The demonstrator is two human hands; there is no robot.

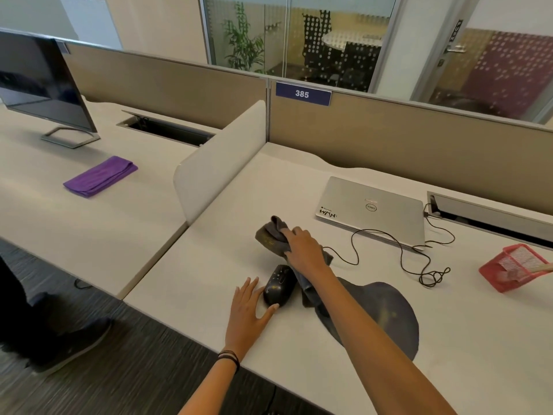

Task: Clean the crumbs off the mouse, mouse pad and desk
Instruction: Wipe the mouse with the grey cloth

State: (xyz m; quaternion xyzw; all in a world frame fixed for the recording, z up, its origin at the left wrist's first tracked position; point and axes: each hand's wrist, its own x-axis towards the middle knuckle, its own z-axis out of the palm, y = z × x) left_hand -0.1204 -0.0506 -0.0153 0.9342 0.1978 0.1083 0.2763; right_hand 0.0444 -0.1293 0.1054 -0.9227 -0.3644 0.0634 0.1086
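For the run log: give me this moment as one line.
right hand: gripping grey cloth on desk | left hand: steadying mouse | mouse pad: beneath forearm

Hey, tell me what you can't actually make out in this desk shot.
- Head view: the mouse pad is partly covered by the right forearm, so any crumbs under it are hidden.
- The grey cloth is bunched under the right hand; the grip is covered.
- The red mesh basket is cut off by the right edge.
- Specks on the mouse, beside the left hand, are too small to tell crumbs from glare.
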